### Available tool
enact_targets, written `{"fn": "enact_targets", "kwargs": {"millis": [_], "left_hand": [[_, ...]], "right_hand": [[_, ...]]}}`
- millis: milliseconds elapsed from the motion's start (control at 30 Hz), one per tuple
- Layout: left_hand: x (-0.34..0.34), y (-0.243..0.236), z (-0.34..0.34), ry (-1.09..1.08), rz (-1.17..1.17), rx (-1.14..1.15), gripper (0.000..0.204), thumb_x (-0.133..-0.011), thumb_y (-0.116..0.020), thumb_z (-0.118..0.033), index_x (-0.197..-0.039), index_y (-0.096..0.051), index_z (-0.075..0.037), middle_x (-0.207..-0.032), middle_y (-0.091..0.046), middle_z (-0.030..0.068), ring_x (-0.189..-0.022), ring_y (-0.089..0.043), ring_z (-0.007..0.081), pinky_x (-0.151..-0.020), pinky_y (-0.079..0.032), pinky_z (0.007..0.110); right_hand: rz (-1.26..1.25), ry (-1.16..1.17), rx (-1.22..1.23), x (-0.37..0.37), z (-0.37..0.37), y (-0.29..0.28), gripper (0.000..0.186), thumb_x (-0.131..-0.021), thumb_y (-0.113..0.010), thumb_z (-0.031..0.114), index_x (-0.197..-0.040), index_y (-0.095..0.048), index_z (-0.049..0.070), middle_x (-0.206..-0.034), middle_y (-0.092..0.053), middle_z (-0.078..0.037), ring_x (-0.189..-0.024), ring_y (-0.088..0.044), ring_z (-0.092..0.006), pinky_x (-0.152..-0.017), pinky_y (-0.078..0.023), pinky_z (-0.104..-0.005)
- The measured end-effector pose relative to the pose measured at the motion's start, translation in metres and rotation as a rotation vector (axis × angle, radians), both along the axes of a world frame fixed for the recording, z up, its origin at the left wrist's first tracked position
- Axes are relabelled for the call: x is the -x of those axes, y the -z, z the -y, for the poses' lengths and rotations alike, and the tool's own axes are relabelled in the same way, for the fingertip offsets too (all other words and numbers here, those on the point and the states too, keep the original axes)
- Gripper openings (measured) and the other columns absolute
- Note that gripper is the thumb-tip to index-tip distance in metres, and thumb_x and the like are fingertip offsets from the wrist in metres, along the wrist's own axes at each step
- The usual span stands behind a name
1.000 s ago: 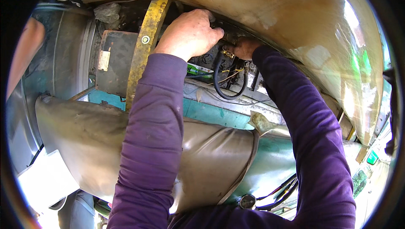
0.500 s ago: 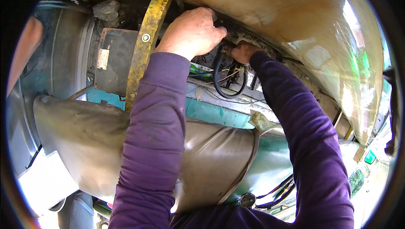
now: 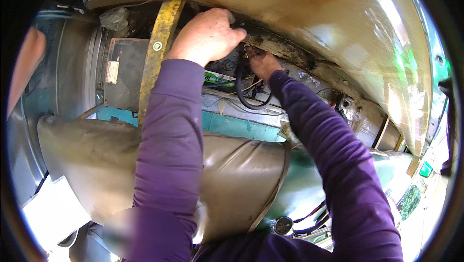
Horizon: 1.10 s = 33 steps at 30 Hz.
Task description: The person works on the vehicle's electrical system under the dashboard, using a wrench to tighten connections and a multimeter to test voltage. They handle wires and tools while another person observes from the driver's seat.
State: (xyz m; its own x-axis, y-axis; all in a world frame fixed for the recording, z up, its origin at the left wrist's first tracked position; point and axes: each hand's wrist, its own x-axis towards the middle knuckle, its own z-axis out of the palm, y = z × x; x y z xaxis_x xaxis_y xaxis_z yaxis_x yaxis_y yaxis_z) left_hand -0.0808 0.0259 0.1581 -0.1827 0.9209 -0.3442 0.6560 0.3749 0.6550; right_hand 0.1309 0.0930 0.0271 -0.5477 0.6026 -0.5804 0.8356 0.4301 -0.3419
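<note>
My left hand (image 3: 208, 37) reaches in under the lower edge of a large brown padded cushion (image 3: 290, 15). Its fingers curl away from me, with the thumb toward the right; what they grip is hidden in shadow. Just right of it, my right hand (image 3: 264, 65) pinches the upper end of a thick black cable (image 3: 240, 90), which hangs in a loop. A small metal ring, seemingly a terminal, shows at the fingertips. Behind the cable is a dark battery-like box with a green and white label (image 3: 218, 77).
Left of my hands stand a yellow metal strap (image 3: 157, 54) and a dark flat box (image 3: 126, 71). A brown seat cover (image 3: 241, 175) lies across the front. Near my body sits a round gauge (image 3: 283, 225) with wires. Another person's arm (image 3: 30, 59) shows at the far left.
My right hand has moved left and slightly up with the cable end, and the metal ring now shows. My left hand keeps its pose. The whole view has shifted slightly.
</note>
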Motion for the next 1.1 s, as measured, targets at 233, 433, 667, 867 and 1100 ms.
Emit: {"fn": "enact_targets", "kwargs": {"millis": [233, 433, 667, 867, 1100], "left_hand": [[0.0, 0.0, 0.0, -0.014, 0.002, 0.017, 0.056, -0.088, -0.068, -0.038, -0.121, -0.069, 0.006, -0.122, -0.069, 0.027, -0.115, -0.066, 0.0397, -0.102, -0.05, 0.043], [0.0, 0.0, -0.001, -0.007, -0.021, -0.008, 0.054, -0.088, -0.068, -0.038, -0.118, -0.07, 0.007, -0.117, -0.07, 0.0279, -0.112, -0.067, 0.0401, -0.101, -0.051, 0.044], [-0.001, 0.001, -0.002, -0.037, 0.05, 0.038, 0.056, -0.088, -0.069, -0.037, -0.124, -0.067, 0.007, -0.125, -0.068, 0.0265, -0.116, -0.066, 0.0401, -0.104, -0.05, 0.041], [-0.004, 0.0, -0.004, -0.026, -0.005, 0.031, 0.059, -0.089, -0.07, -0.04, -0.125, -0.067, 0.006, -0.121, -0.07, 0.0256, -0.116, -0.067, 0.0373, -0.104, -0.05, 0.041], [-0.002, -0.001, -0.002, 0.02, 0.005, -0.026, 0.059, -0.088, -0.07, -0.038, -0.124, -0.067, 0.008, -0.119, -0.07, 0.027, -0.113, -0.068, 0.0384, -0.101, -0.051, 0.04]], "right_hand": [[0.483, -0.264, 0.18, 0.029, -0.051, -0.041, 0.075, -0.1, -0.038, 0.062, -0.148, -0.051, 0.007, -0.15, -0.05, -0.026, -0.14, -0.048, -0.0388, -0.117, -0.038, -0.0465], [0.424, -0.187, 0.145, 0.017, -0.045, -0.023, 0.078, -0.099, -0.035, 0.065, -0.147, -0.053, 0.007, -0.149, -0.052, -0.026, -0.14, -0.049, -0.0404, -0.117, -0.037, -0.0462], [0.366, 0.11, 0.146, 0.005, -0.017, 0.014, 0.062, -0.102, -0.035, 0.046, -0.139, -0.061, 0.004, -0.146, -0.054, -0.026, -0.134, -0.055, -0.0399, -0.114, -0.042, -0.0473], [0.147, 0.013, -0.233, 0.018, 0.037, 0.085, 0.044, -0.105, -0.037, 0.027, -0.12, -0.072, 0.004, -0.13, -0.067, -0.022, -0.122, -0.065, -0.0353, -0.101, -0.054, -0.0472], [0.029, 0.296, 0.076, -0.028, -0.01, 0.024, 0.056, -0.099, -0.049, 0.048, -0.102, -0.074, -0.003, -0.104, -0.069, -0.033, -0.104, -0.069, -0.0446, -0.092, -0.055, -0.048]]}}
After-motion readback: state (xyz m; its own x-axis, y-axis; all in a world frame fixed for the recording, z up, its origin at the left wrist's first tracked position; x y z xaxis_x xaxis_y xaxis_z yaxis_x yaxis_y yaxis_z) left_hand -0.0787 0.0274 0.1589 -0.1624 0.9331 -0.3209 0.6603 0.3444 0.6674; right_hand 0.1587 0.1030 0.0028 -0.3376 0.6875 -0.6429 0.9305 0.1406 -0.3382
